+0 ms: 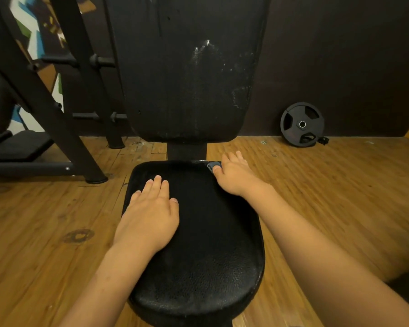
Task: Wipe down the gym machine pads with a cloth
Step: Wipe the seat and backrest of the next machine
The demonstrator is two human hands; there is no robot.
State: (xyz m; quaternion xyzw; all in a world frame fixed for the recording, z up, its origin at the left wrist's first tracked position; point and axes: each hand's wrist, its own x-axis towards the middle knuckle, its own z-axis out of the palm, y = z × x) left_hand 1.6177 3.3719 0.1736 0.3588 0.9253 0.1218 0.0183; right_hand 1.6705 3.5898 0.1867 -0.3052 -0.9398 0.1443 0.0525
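A black seat pad [206, 244] fills the middle of the view, with a worn black back pad [187, 74] standing upright behind it. My left hand [149, 215] lies flat on the seat's left side, fingers straight. My right hand [234, 175] sits at the seat's far right corner, pressing a small dark grey cloth [214, 164] against the pad's edge. Only a scrap of the cloth shows beside my thumb; most of it is hidden under my palm. White scuffs mark the back pad's upper right.
A black machine frame [57, 109] with pegs slants across the left, its feet on the wooden floor [328, 185]. A black weight plate [302, 124] leans on the dark wall at the right. A low black bench part [17, 145] lies at far left.
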